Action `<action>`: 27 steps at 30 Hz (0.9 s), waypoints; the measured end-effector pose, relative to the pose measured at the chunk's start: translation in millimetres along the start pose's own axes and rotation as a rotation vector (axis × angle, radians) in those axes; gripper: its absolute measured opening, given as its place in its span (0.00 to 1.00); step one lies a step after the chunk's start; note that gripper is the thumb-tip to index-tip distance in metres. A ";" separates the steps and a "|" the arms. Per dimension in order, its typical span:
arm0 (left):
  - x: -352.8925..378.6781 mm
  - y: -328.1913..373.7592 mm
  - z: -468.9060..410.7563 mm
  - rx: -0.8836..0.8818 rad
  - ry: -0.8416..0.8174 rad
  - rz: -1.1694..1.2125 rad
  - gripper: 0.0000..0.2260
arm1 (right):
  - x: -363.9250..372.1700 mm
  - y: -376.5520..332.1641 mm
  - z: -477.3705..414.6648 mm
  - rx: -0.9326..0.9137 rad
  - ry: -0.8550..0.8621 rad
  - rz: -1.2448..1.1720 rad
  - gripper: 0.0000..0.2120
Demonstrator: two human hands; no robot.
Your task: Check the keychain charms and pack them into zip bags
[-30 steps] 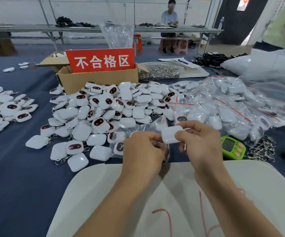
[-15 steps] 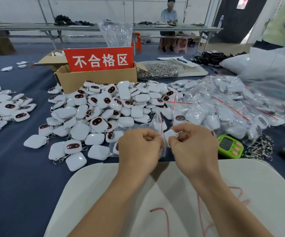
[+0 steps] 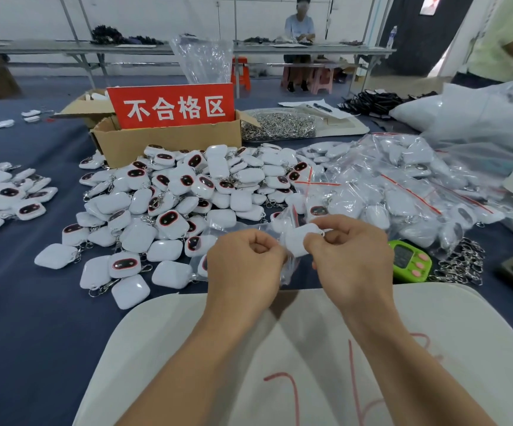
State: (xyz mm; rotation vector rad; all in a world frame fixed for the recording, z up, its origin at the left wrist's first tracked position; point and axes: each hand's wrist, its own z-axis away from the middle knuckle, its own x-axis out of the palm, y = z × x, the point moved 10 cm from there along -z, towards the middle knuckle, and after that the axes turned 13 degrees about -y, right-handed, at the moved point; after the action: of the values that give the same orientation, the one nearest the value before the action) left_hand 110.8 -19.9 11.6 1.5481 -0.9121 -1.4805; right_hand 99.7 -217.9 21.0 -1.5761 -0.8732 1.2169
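Head view. Pinches the lip of a clear zip bag (image 3: 283, 222) in the left grip (image 3: 246, 262), fingers curled tight. Pinches a white keychain charm (image 3: 297, 241) in the right grip (image 3: 351, 260), thumb and fingers closed on it, right at the bag's mouth and above the near part of the tabletop (image 3: 18, 318). Cannot tell how far in the charm sits.

Likely trouble from here:
- Snagging the charm's metal clasp on the thin film at the narrow mouth, and so tearing or folding the lip.
- Letting the charm slip from a light fingertip pinch into the loose pile of charms (image 3: 187, 195) just beyond, and so mixing checked with unchecked.
- Leaving the red zip line half sealed, with film bunched under the left grip.

Containers:
- To the right, a heap of filled zip bags (image 3: 402, 186), one white charm visible in several of them, red seal lines showing.
- Behind the loose pile, a cardboard box (image 3: 169, 144) with a red sign (image 3: 172, 107) standing in it; rest of its contents hidden.
- Beside the box, a clear sack of metal clasps (image 3: 280, 126).
- Far right, large plastic sacks (image 3: 479, 118), contents unclear.
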 end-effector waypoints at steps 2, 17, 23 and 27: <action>-0.6 5.7 1.4 0.061 0.016 -0.006 0.07 | 6.2 -6.0 1.4 -0.034 -0.035 0.102 0.08; -64.4 9.7 -16.3 0.176 0.024 0.779 0.17 | 24.1 -18.7 1.4 -0.191 -0.249 -0.342 0.19; -132.7 37.1 -11.8 0.327 0.157 0.791 0.07 | 92.3 -6.5 -1.3 -0.206 -0.489 0.494 0.27; -154.8 68.0 0.0 0.472 0.206 0.444 0.08 | 112.6 -1.8 1.6 -0.261 -0.550 0.830 0.28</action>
State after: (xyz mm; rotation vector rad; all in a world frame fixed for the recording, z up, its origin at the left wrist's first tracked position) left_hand 103.2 90.5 139.5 1.6425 -1.4383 -0.8096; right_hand 127.0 -113.7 -11.8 -1.9284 -0.7345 2.2762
